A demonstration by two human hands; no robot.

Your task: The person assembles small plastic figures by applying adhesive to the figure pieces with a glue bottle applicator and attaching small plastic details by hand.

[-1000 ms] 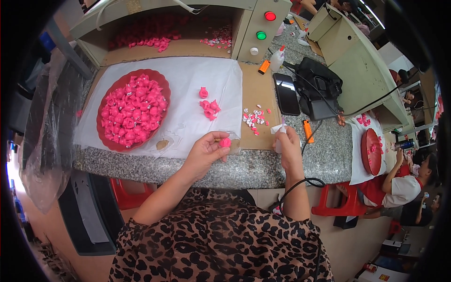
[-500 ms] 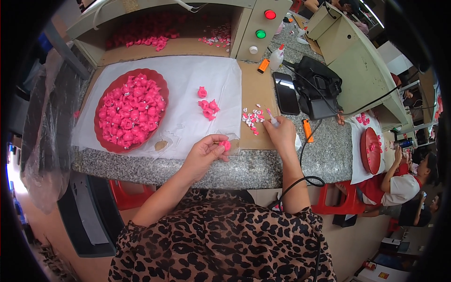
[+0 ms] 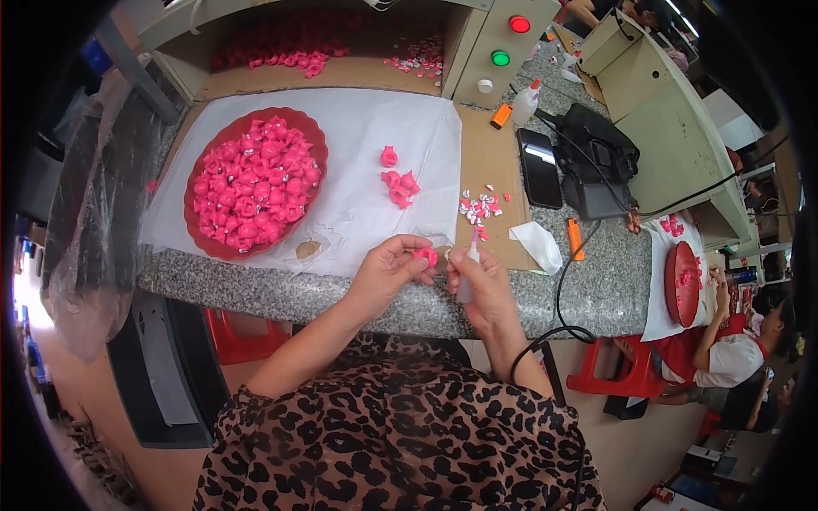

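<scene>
Granite bench below hands; pink piece pinched in nearly closed left hand, bottle gripped in curled right hand just beside. Gluing apparently being done; steady alignment probably called for.

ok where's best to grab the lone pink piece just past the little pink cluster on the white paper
Probably by its sides, pinched between thumb and finger, from the left: the pink piece is small and sits apart, with white paper between it and the red dish, while the pink cluster lies close on the near side.
</scene>
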